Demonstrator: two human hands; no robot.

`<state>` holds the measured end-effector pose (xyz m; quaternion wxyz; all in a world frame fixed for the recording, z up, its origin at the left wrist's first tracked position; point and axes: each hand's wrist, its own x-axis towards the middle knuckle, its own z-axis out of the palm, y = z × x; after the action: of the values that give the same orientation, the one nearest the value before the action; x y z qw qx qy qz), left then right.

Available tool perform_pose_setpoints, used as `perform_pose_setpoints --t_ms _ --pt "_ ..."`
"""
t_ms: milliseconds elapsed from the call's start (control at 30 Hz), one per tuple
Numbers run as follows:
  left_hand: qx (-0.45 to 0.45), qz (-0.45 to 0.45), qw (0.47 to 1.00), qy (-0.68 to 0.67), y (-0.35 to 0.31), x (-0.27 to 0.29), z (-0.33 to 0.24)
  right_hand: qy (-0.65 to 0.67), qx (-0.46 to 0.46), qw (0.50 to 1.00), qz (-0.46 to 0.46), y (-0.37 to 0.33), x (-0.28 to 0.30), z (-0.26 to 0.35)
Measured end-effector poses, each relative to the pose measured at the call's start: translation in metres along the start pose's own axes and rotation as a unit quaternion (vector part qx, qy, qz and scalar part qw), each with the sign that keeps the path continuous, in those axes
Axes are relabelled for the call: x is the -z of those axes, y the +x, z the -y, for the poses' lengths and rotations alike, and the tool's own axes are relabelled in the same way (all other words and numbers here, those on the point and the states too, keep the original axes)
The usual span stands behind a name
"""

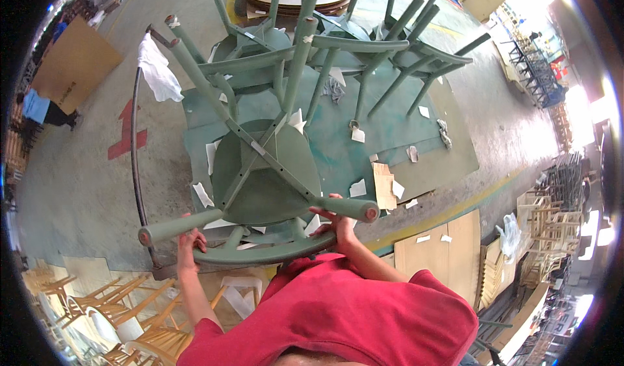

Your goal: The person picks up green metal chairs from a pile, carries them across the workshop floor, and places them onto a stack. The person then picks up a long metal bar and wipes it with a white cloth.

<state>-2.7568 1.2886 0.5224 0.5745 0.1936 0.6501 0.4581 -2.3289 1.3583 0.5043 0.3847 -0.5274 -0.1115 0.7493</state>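
Grips the bent back rail near both ends, with left hand and right hand curled round it. Holds the green chair upside down, close to the red shirt. Past it, see more upturned chairs on a green mat. Looks like moving or placing it. Probably needs slow, even hands next.
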Motion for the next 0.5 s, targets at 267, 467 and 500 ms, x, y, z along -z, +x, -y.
perform_pose_setpoints --t_ms 267,467,500 --pt "0.010 0.037 0.999 -0.001 -0.053 -0.079 -0.009 0.035 -0.014 0.999 -0.006 -0.043 0.070 0.043" --pt "0.028 0.047 0.994 0.096 -0.095 -0.151 -0.021 0.075 0.013 0.997 0.019 -0.074 0.146 0.045" --pt "0.021 0.043 0.992 0.115 -0.103 -0.165 -0.020 0.070 0.015 0.997 0.006 -0.083 0.159 0.051"
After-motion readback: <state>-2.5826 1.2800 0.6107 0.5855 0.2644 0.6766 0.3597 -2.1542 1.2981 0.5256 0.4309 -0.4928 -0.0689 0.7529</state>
